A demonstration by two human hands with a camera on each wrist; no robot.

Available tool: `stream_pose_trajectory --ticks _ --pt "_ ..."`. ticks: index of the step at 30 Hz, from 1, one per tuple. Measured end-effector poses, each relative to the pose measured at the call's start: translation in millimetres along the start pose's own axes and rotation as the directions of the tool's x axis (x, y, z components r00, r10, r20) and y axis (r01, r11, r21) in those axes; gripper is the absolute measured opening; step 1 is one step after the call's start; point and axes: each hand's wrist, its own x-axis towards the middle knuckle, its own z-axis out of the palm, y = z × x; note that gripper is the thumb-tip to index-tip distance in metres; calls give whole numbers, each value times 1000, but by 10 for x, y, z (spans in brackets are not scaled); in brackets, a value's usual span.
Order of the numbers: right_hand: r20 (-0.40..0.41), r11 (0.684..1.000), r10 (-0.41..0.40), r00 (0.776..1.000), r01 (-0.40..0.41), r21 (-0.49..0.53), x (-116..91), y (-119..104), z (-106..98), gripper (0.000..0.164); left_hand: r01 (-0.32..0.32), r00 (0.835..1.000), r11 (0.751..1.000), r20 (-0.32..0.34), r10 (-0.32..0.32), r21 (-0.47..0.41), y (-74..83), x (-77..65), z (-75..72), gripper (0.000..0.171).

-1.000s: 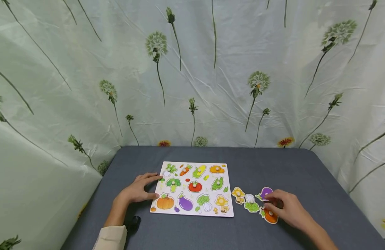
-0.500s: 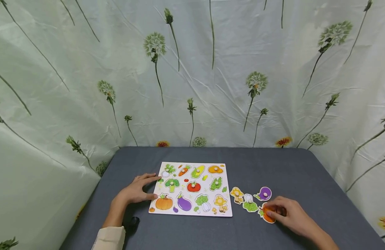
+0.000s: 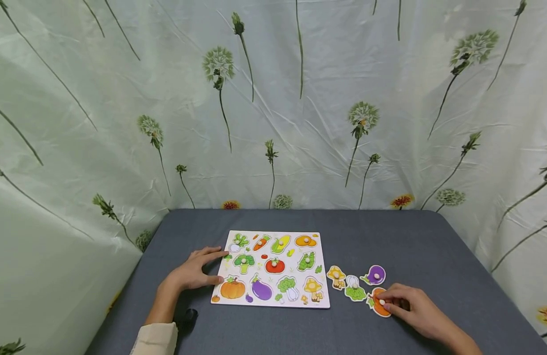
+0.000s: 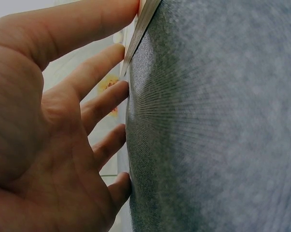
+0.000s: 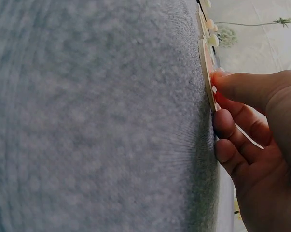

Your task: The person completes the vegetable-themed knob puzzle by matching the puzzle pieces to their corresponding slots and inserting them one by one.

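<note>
My right hand (image 3: 413, 308) pinches the orange pumpkin puzzle piece (image 3: 377, 308) at its small white knob, between thumb and fingertips. That piece lies flat on the table cloth, and the right wrist view shows its thin edge (image 5: 207, 77) against the cloth. My left hand (image 3: 193, 270), fingers spread, touches the left edge of a white vegetable puzzle board (image 3: 273, 277). In the left wrist view, the thumb (image 4: 87, 26) meets the board's wooden edge (image 4: 141, 31). The board's front row shows printed pumpkin, eggplant, bok choy and mushroom pictures without knobs.
Beside the pumpkin piece lie an eggplant piece (image 3: 376, 274), a bok choy piece (image 3: 355, 292) and a mushroom piece (image 3: 337, 277). A small black object (image 3: 188, 319) sits near the left forearm. The grey table (image 3: 273, 335) backs onto a dandelion-print curtain (image 3: 273, 98).
My right hand has drawn back slightly from the eggplant piece, leaving it uncovered, and come down on the pumpkin piece's knob. The left hand keeps its place at the board.
</note>
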Motion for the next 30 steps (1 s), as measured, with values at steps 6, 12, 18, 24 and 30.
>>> stream_pose_trajectory --ticks 6,12,18,24,30 --pt "-44 1000 -22 999 21 -8 -4 -10 16 12 -3 1000 1000 -1 3 -3 -12 -2 -1 80" --pt "-98 999 -29 995 27 -24 9 -35 26 12 -8 1000 1000 -2 8 -10 -24 -6 -1 80" --pt "-150 997 -28 988 18 -69 45 -84 23 13 -7 1000 1000 -2 7 -7 -31 -7 5 80" --pt "-216 991 -79 973 53 -122 133 -150 38 20 -4 1000 1000 2 4 -3 -34 1 2 80" --pt "-256 989 -40 966 2 -147 222 -234 57 17 -1 1000 1000 10 1 -1 -32 15 2 80"
